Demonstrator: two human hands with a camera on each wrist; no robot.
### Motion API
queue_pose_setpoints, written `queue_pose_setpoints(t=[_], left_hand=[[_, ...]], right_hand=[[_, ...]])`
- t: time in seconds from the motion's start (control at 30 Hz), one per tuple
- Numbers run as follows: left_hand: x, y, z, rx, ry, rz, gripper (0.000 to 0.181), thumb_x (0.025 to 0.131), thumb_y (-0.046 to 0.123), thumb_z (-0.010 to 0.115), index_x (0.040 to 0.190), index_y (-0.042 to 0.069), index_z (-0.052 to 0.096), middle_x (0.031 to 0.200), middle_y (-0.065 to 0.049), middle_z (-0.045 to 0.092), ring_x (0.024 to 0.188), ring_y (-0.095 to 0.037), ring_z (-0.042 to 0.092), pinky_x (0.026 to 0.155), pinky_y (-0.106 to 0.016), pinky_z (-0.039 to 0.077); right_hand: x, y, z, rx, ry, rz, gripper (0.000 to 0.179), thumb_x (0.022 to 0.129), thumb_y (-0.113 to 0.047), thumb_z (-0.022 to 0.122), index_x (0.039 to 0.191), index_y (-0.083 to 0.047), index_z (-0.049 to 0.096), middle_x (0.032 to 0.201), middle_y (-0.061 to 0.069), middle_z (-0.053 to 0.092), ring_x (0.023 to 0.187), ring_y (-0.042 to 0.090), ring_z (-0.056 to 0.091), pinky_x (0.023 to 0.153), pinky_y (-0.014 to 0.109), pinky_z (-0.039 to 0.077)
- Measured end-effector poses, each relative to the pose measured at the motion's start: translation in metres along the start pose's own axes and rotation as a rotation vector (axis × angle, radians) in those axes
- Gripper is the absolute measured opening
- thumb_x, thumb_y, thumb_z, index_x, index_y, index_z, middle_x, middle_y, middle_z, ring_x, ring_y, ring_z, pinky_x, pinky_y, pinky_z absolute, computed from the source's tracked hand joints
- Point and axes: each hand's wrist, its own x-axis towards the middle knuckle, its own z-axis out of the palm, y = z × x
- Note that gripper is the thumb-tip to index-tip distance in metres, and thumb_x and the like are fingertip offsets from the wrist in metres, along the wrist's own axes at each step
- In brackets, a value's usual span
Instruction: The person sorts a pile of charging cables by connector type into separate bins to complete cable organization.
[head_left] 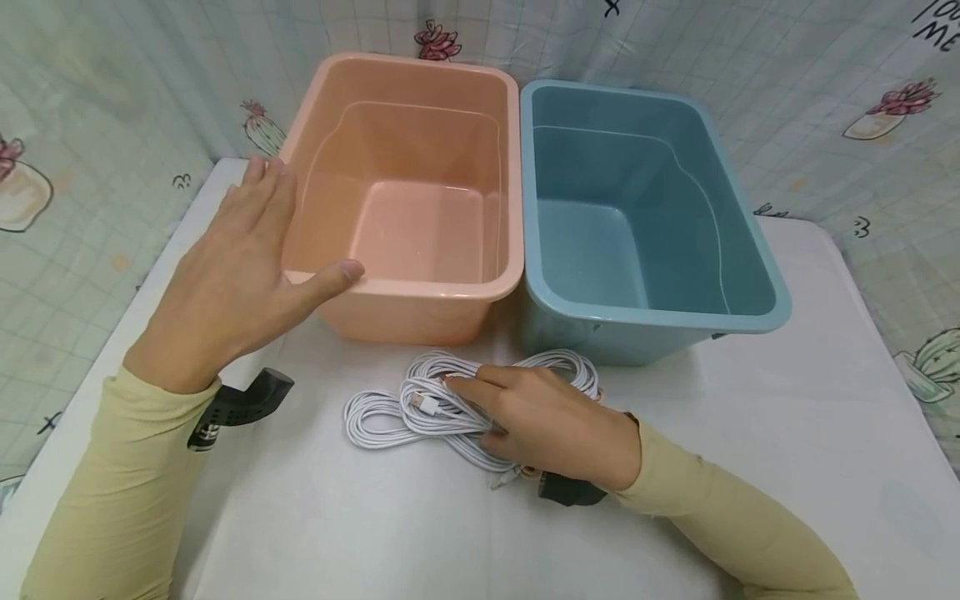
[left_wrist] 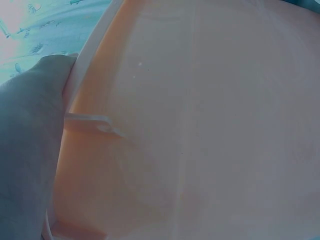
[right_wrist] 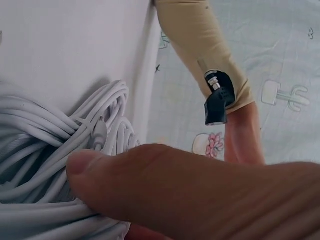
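My left hand (head_left: 232, 267) rests at the near-left corner of a peach plastic bin (head_left: 423, 289). Its fingers lie straight along the outer left side, and its thumb reaches over the front rim. In the left wrist view the outer wall of the peach bin (left_wrist: 210, 120) fills most of the picture. In front of the bins, my right hand (head_left: 551, 417) grips a pile of coiled white cables (head_left: 375, 421), thumb on the near side, fingers over the top. Seen from the right wrist, the thumb presses against the white cable loops (right_wrist: 40, 125); the other fingers are mostly hidden.
A blue plastic bin (head_left: 660, 317) stands right beside the peach one, their rims nearly touching. Both are on a white-covered table (head_left: 360, 525). A patterned curtain (head_left: 847, 50) hangs behind and at the sides. Metal connectors (head_left: 426, 404) poke out of the coils.
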Motion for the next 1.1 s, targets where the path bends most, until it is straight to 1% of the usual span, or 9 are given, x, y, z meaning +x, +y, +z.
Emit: queue_pose_setpoints(t=[0.13,0.2,0.3,0.4,0.57,0.67,0.9,1.1], left_hand=[[0.000,-0.001,0.000,-0.004,0.003,0.009,0.102,0.087,0.070,0.050,0.157,0.015,0.000,0.165,-0.003,-0.002,0.155,-0.018,-0.009,0.127,-0.052,0.005],[-0.001,-0.001,0.000,-0.005,0.005,0.011,0.102,0.087,0.070,0.050,0.157,0.014,0.000,0.165,-0.003,-0.001,0.155,-0.018,-0.009,0.128,-0.051,0.005],[-0.001,-0.001,0.000,0.000,0.004,0.007,0.102,0.087,0.070,0.049,0.157,0.014,0.000,0.166,-0.003,-0.001,0.155,-0.018,-0.008,0.127,-0.053,0.007],[0.000,0.000,0.000,0.005,0.001,0.003,0.102,0.087,0.071,0.049,0.157,0.014,0.000,0.165,-0.003,-0.001,0.156,-0.019,-0.008,0.126,-0.055,0.008],[0.000,-0.001,0.001,0.000,-0.002,0.006,0.102,0.087,0.070,0.049,0.157,0.014,0.000,0.165,-0.003,-0.002,0.156,-0.019,-0.008,0.127,-0.052,0.006],[0.000,-0.001,0.001,0.000,0.001,0.007,0.102,0.087,0.070,0.049,0.157,0.013,0.001,0.165,-0.003,-0.001,0.156,-0.018,-0.008,0.127,-0.052,0.006],[0.000,-0.001,0.001,-0.008,0.014,0.005,0.102,0.086,0.071,0.049,0.157,0.013,0.002,0.165,-0.003,0.000,0.156,-0.018,-0.007,0.126,-0.055,0.009],[0.000,-0.001,0.001,-0.011,0.018,0.005,0.103,0.086,0.072,0.049,0.157,0.013,0.002,0.165,-0.004,0.001,0.156,-0.020,-0.006,0.124,-0.059,0.011]], right_hand=[[0.003,0.004,-0.001,0.090,-0.052,0.041,0.061,0.077,-0.018,0.080,0.134,-0.015,0.059,0.101,-0.007,0.068,0.074,0.000,0.056,0.070,0.021,0.053],[0.004,0.007,-0.001,0.135,-0.075,0.045,0.062,0.075,-0.020,0.082,0.133,-0.015,0.060,0.101,-0.007,0.068,0.078,0.002,0.056,0.072,0.021,0.053],[0.006,0.013,-0.003,0.213,-0.108,0.047,0.064,0.074,-0.023,0.084,0.133,-0.015,0.061,0.098,-0.008,0.066,0.080,0.004,0.056,0.072,0.019,0.051],[0.008,0.019,-0.004,0.288,-0.130,0.046,0.065,0.072,-0.023,0.086,0.132,-0.016,0.062,0.096,-0.009,0.065,0.082,0.004,0.058,0.073,0.016,0.051],[0.009,0.026,-0.004,0.337,-0.163,0.044,0.066,0.071,-0.024,0.087,0.132,-0.020,0.062,0.098,-0.011,0.066,0.085,0.002,0.062,0.075,0.014,0.053],[0.009,0.027,-0.003,0.347,-0.171,0.034,0.065,0.071,-0.025,0.087,0.132,-0.022,0.062,0.098,-0.012,0.066,0.085,0.001,0.062,0.076,0.014,0.053],[0.009,0.029,0.000,0.387,-0.155,0.006,0.063,0.072,-0.023,0.086,0.130,-0.023,0.063,0.097,-0.011,0.066,0.085,0.001,0.062,0.075,0.014,0.054],[0.008,0.030,-0.002,0.468,-0.133,0.018,0.062,0.071,-0.023,0.086,0.129,-0.025,0.064,0.095,-0.012,0.066,0.084,0.000,0.062,0.074,0.015,0.055]])
